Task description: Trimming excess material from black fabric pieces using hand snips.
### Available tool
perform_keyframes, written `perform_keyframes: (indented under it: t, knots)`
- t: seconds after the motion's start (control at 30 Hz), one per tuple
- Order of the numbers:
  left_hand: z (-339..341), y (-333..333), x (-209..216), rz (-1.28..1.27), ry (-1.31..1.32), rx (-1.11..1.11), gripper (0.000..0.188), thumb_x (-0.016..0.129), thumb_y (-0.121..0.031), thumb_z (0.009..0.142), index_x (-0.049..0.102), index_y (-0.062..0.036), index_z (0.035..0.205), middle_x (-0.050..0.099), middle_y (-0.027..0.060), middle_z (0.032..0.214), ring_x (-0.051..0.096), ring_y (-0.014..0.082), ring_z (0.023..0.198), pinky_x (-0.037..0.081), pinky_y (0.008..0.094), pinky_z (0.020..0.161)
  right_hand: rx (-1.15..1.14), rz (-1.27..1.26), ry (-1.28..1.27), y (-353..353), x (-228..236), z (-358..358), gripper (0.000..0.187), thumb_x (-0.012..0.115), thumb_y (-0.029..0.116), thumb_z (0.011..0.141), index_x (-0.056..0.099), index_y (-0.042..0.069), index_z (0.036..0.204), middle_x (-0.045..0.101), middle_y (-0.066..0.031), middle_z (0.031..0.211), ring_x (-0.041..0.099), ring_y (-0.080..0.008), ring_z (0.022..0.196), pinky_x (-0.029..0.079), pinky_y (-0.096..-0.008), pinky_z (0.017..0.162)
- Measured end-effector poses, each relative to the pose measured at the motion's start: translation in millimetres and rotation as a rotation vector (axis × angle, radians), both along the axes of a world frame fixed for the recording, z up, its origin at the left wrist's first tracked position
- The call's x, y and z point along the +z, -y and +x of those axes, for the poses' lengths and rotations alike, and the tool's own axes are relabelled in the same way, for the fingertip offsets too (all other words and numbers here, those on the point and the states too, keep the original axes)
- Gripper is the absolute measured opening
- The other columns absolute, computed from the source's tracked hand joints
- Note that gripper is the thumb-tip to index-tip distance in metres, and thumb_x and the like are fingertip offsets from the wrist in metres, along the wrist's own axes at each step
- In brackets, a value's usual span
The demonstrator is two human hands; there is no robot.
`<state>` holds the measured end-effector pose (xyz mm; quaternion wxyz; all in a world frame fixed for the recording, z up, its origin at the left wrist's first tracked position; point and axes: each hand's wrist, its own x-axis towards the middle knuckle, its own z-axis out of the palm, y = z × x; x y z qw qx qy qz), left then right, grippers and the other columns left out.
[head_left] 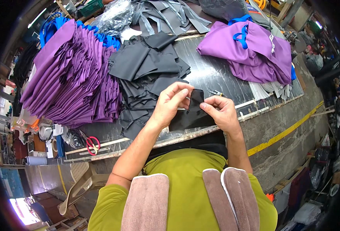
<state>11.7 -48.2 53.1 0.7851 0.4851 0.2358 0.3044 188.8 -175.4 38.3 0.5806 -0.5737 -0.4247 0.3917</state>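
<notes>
Between my two hands, above the near edge of the dark table, hangs a piece of black fabric (196, 101). My left hand (170, 103) pinches its upper left edge between thumb and fingertips. The thumb and forefinger of my right hand (221, 111) grip its right side. Below, the black cloth spreads wider and droops by the table edge (189, 122). Just left of my hands lies a loose pile of cut black fabric pieces (145, 61). Beyond my right hand, a small pair of thread snips (216, 92) rests on the table.
A tall stack of purple fabric (71, 81) with blue straps stands at the left. Purple bags (251, 50) with blue handles lie at the far right. Red-handled scissors (93, 145) sit at the near left edge. Grey strips (170, 17) cover the far side; a beige chair (79, 181) stands lower left.
</notes>
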Motion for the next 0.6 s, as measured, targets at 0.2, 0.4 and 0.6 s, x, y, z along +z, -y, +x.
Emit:
perform_keyframes:
  t: [0.2, 0.4, 0.6]
  knots:
    - [-16, -11, 11, 0.465, -0.230, -0.178, 0.025, 0.078, -0.005, 0.092, 0.071, 0.0014, 0.115, 0.072, 0.0019, 0.100, 0.066, 0.0073, 0.094, 0.054, 0.0240, 0.086, -0.013, 0.141, 0.288, 1, 10, 6, 0.010, 0.080, 0.003, 0.089, 0.076, -0.003, 0.096, 0.073, -0.0023, 0.088, 0.063, -0.0079, 0.082, 0.050, -0.0250, 0.075]
    - [-15, 2, 13, 0.650, -0.149, -0.042, 0.015, 0.078, -0.003, 0.090, 0.073, 0.0005, 0.104, 0.072, 0.0005, 0.093, 0.063, 0.0062, 0.087, 0.051, 0.0230, 0.079, 0.004, 0.211, 0.413, 2, 17, 4, 0.009, 0.080, 0.000, 0.088, 0.076, -0.002, 0.095, 0.074, -0.0064, 0.092, 0.066, -0.0113, 0.085, 0.051, -0.0271, 0.078]
    - [-15, 3, 15, 0.617, -0.057, -0.050, 0.019, 0.076, 0.003, 0.088, 0.070, -0.0021, 0.106, 0.066, -0.0012, 0.090, 0.061, 0.0076, 0.081, 0.049, 0.0247, 0.076, 0.006, 0.092, 0.341, 8, 20, 4, 0.009, 0.080, 0.002, 0.088, 0.076, -0.002, 0.094, 0.075, -0.0057, 0.091, 0.067, -0.0110, 0.085, 0.052, -0.0273, 0.078]
